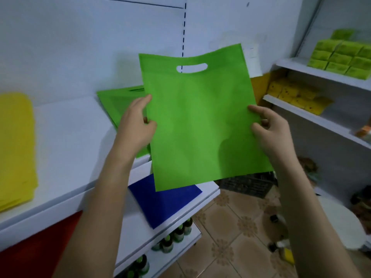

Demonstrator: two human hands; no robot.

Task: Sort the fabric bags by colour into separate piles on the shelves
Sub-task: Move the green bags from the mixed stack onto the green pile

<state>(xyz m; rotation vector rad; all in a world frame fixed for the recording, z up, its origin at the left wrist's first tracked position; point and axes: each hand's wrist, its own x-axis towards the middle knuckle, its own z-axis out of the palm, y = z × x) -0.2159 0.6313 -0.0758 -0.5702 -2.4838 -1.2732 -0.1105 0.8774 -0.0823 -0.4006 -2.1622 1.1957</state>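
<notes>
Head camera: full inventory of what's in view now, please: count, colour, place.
held bag: one, green, up in front of the shelves
green pile: count unclear, green, upper shelf, behind the held bag
yellow pile: count unclear, yellow, upper shelf, far left
blue bag: one visible, blue, lower shelf
red fabric: count unclear, red, under the upper shelf, left
bottles: several, dark with green caps, under the lower shelf
boxes: count unclear, lime green, side shelf at right
packs: several, yellow, next shelf down at right
crate: one, dark, floor
left hand: one, pinches the held bag's left edge
right hand: one, pinches its right edge
</notes>
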